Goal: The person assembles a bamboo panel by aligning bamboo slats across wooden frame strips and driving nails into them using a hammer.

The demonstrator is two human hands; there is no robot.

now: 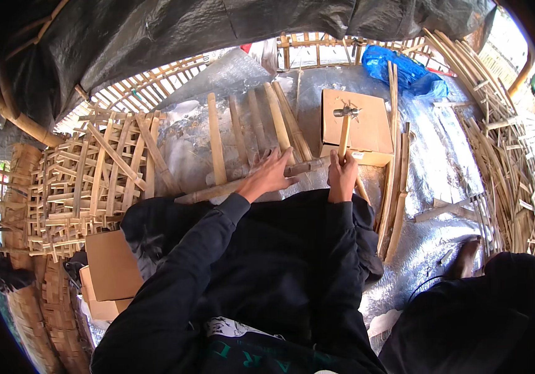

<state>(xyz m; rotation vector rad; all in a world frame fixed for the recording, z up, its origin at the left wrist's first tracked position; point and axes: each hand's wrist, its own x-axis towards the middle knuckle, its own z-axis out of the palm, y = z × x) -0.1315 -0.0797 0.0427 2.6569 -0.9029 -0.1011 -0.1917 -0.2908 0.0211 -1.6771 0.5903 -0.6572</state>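
Note:
My right hand (342, 179) is closed around the wooden handle of a hammer (345, 136), whose dark metal head points away from me, above a cardboard box. My left hand (270, 174) lies with its fingers spread at the near end of a light bamboo slat (277, 116), where it meets a crosswise bamboo pole (308, 167). Whether the fingertips press on the slat or only rest there I cannot tell. Left of that slat, more bamboo slats (216, 138) run away from me, their near ends by the crosswise pole.
The cardboard box (370, 128) stands beyond my right hand, with long bamboo strips (398, 193) along its right. Woven bamboo lattice (86, 168) lies at left, above another carton (115, 265). A blue plastic bag (398, 68) sits far right. Another person's dark-clothed leg (467, 318) is at lower right.

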